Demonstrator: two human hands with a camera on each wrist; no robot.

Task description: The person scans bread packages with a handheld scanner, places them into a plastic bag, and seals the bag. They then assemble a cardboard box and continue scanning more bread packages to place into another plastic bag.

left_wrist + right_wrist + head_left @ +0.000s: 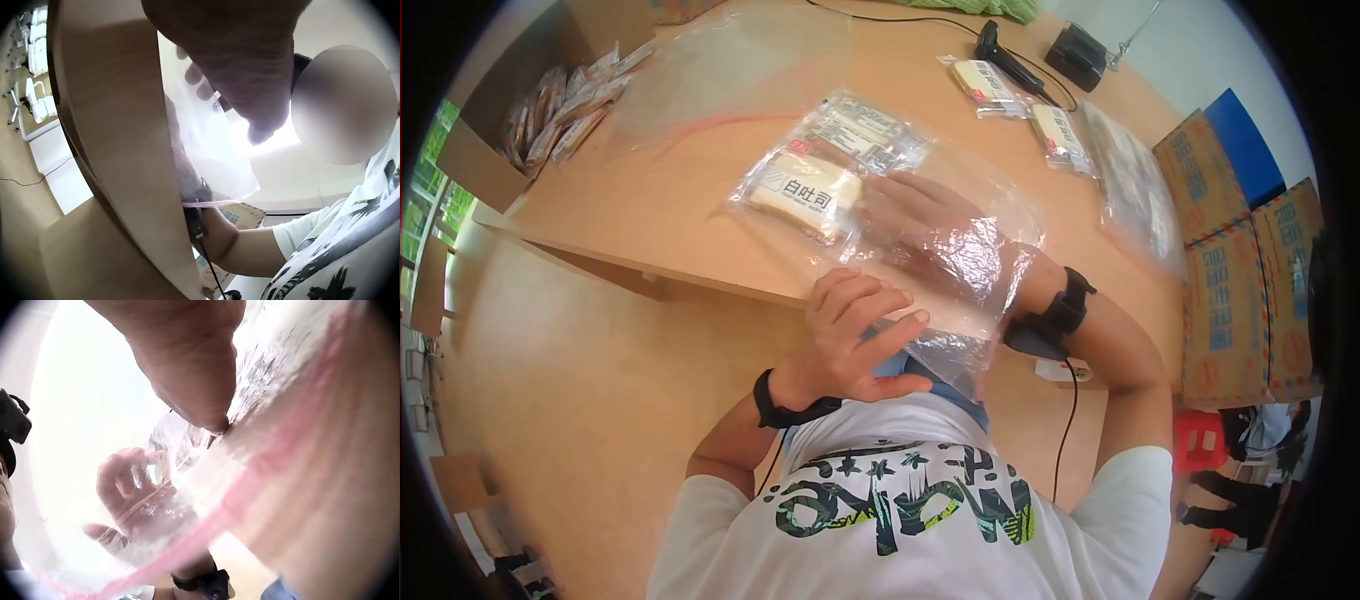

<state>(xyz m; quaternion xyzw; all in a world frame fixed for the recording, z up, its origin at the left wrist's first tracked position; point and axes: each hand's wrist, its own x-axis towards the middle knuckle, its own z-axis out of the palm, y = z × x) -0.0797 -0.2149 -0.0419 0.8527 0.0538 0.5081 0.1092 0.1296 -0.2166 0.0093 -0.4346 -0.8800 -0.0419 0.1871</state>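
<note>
A large clear plastic bag [1000,210] with a pink edge lies at the table's front, its mouth toward the person. Inside it are a packet of sliced white bread [808,193] and, behind that, another packet [865,132]. My right hand [925,222] reaches inside the bag, fingers extended, fingertips right at the front bread packet. In the right wrist view the bag's pink rim [250,481] runs across the forearm side. My left hand [850,325] is at the bag's near side, fingers loosely bent and thumb apart, with nothing between them.
Further bread packets [988,85] lie at the back right, beside a black scanner [1008,60]. A filled bag [1135,185] stands near stacked cartons [1225,300] on the right. An open carton [485,150] of packets is at left; another clear bag [730,70] lies flat.
</note>
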